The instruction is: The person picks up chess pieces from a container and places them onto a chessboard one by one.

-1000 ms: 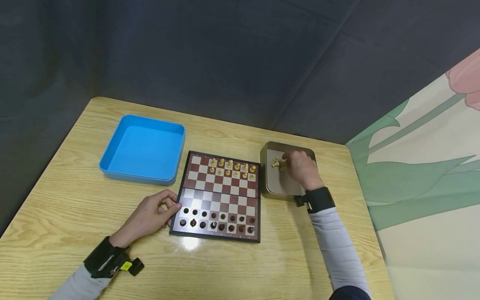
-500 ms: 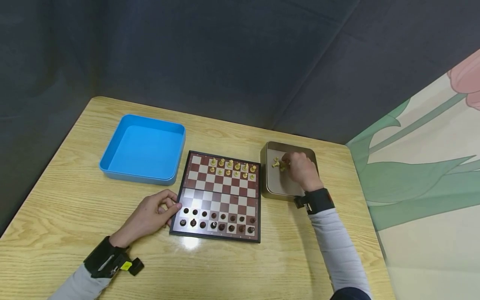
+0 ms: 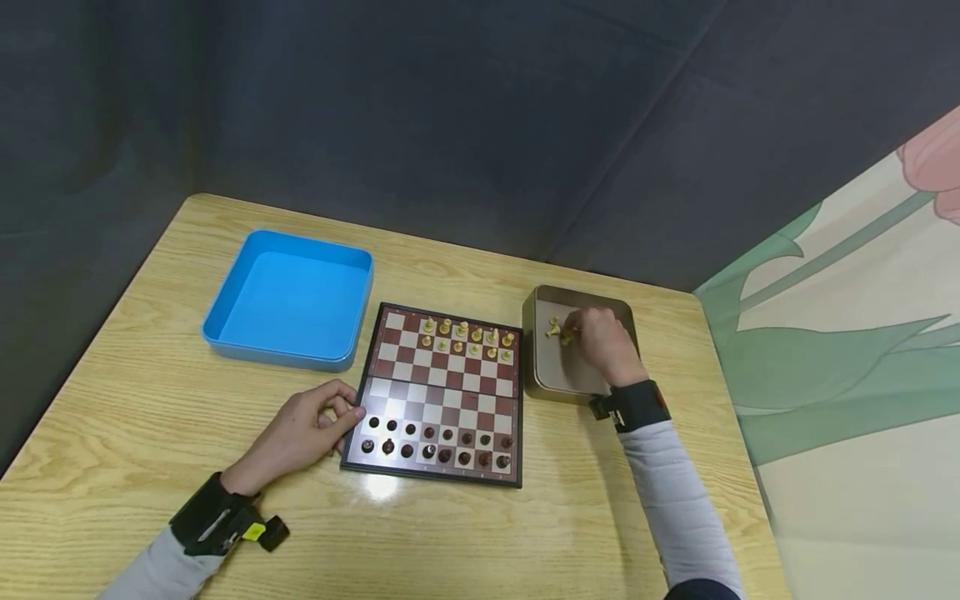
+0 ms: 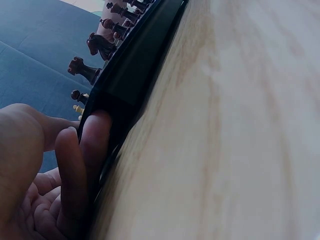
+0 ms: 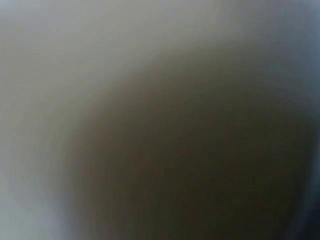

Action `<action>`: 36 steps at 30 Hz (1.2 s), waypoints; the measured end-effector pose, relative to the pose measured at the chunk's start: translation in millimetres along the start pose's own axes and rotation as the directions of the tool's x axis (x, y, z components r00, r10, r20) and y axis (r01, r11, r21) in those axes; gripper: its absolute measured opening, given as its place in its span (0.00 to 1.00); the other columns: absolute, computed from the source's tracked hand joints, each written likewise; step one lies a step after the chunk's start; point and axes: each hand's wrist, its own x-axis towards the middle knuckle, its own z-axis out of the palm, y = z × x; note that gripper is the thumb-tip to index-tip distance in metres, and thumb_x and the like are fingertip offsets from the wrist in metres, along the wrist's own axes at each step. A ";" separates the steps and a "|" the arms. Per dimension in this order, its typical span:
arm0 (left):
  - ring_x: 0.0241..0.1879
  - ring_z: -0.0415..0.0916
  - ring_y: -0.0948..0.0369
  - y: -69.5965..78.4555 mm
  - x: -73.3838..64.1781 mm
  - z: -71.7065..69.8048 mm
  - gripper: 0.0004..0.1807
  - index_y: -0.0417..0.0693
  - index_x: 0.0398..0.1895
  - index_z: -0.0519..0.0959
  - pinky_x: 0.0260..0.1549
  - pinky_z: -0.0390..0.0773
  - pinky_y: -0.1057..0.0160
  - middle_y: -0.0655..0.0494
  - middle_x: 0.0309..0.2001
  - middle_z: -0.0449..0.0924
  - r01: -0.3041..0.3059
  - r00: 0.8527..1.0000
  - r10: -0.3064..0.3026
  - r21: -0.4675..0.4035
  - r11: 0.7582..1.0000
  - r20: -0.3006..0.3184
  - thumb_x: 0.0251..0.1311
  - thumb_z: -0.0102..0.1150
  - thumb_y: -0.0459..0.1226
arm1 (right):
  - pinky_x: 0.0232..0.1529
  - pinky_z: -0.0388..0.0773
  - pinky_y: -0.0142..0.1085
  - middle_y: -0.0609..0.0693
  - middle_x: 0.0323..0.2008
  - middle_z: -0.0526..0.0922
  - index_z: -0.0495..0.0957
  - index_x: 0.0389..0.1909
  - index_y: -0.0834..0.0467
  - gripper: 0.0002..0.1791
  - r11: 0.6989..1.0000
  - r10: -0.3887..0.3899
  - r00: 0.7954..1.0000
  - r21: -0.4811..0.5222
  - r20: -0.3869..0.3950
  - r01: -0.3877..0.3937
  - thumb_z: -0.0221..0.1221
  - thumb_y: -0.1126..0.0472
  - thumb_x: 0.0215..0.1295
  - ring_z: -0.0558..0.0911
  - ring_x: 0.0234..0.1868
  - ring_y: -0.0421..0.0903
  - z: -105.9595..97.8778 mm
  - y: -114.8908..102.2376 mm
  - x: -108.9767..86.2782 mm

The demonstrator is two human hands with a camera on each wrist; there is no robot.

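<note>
A chessboard (image 3: 459,398) lies on the table. Pale pieces (image 3: 462,331) stand in two rows at its far side, dark pieces (image 3: 428,451) in two rows at its near side. My left hand (image 3: 298,427) grips the board's left edge, thumb on top; in the left wrist view, fingers (image 4: 95,132) lie against its black side wall. To the right, my right hand (image 3: 606,343) reaches into a metal tin (image 3: 531,367), fingertips down at loose pale chess pieces (image 3: 553,330). Those fingertips are partly hidden by the hand, and I cannot tell whether they pinch a piece. The right wrist view is a dark blur.
A blue tray (image 3: 288,300) with raised walls stands behind the left hand. The wooden table (image 3: 420,542) runs back to a dark curtain (image 3: 390,125). A cloth printed with flowers and leaves (image 3: 847,350) hangs along the right side.
The right hand stays in the tin with only slight movement at the loose pieces. The left hand keeps its hold on the board. The head view has shifted very slightly.
</note>
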 end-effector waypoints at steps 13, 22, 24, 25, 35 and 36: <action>0.19 0.83 0.60 0.6 -0.1 1.3 0.15 0.44 0.48 0.78 0.20 0.77 0.63 0.57 0.29 0.82 -0.001 1.000 0.002 -0.002 1.000 0.008 0.70 0.62 0.46 | 0.38 0.86 0.53 0.60 0.39 0.90 0.90 0.37 0.62 0.08 1.000 -0.026 0.999 0.015 -0.020 0.026 0.63 0.74 0.64 0.89 0.41 0.59 0.2 4.0 -6.4; 0.19 0.83 0.60 1.2 -2.1 1.5 0.15 0.44 0.47 0.78 0.20 0.76 0.63 0.57 0.29 0.82 0.001 1.000 -0.001 0.008 1.000 0.001 0.70 0.62 0.46 | 0.33 0.82 0.48 0.56 0.32 0.88 0.87 0.34 0.63 0.05 0.999 -0.036 0.998 0.022 -0.056 0.038 0.63 0.70 0.66 0.85 0.32 0.50 1.8 2.3 -5.7; 0.19 0.83 0.60 1.5 -2.3 0.7 0.15 0.44 0.47 0.78 0.20 0.76 0.63 0.57 0.29 0.82 0.000 1.000 0.000 0.006 1.000 0.000 0.70 0.62 0.46 | 0.30 0.80 0.46 0.56 0.28 0.85 0.84 0.32 0.64 0.03 0.999 -0.039 0.996 0.029 -0.076 0.042 0.65 0.69 0.65 0.82 0.29 0.49 0.0 1.5 -5.5; 0.19 0.83 0.60 1.6 -2.1 0.3 0.15 0.44 0.47 0.78 0.20 0.76 0.64 0.57 0.29 0.82 -0.002 1.000 0.002 0.006 1.000 0.001 0.70 0.62 0.47 | 0.30 0.79 0.46 0.56 0.28 0.84 0.83 0.31 0.64 0.03 0.998 -0.044 0.995 0.033 -0.092 0.047 0.66 0.69 0.64 0.81 0.28 0.49 -1.4 1.1 -5.4; 0.19 0.83 0.60 -0.1 -0.5 0.0 0.16 0.44 0.47 0.78 0.20 0.77 0.63 0.57 0.29 0.82 -0.012 1.000 0.012 0.011 1.000 -0.001 0.70 0.62 0.47 | 0.30 0.84 0.48 0.61 0.30 0.87 0.84 0.31 0.67 0.02 0.991 -0.117 0.970 0.037 -0.211 0.127 0.66 0.71 0.62 0.87 0.31 0.55 -21.7 -10.9 -6.7; 0.19 0.83 0.60 -0.3 -0.4 0.2 0.16 0.44 0.47 0.78 0.20 0.77 0.63 0.57 0.29 0.82 -0.012 1.000 0.012 0.010 1.000 -0.001 0.70 0.62 0.47 | 0.31 0.84 0.48 0.61 0.30 0.87 0.84 0.32 0.67 0.02 0.991 -0.120 0.969 0.039 -0.216 0.132 0.66 0.70 0.63 0.88 0.31 0.55 -23.6 -12.9 -7.1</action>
